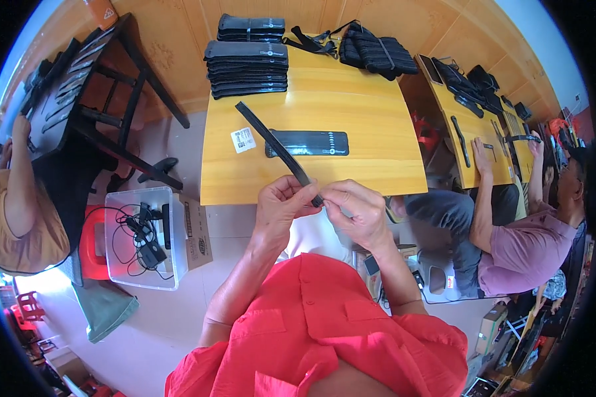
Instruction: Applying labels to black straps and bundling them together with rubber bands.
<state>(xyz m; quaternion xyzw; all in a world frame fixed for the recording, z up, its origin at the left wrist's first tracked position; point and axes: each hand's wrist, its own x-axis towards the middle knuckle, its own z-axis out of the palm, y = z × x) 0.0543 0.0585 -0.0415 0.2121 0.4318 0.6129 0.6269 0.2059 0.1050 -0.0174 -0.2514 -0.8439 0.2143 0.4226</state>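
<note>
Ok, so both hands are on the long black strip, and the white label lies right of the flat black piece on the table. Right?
No, the label side is wrong: in the head view, the white label lies left of the flat black piece. The left hand and right hand are both on the long black strip.

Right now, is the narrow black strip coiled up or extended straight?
Extended straight: the narrow black strip runs in one line, without loops, from the left hand and right hand to its far tip.
</note>
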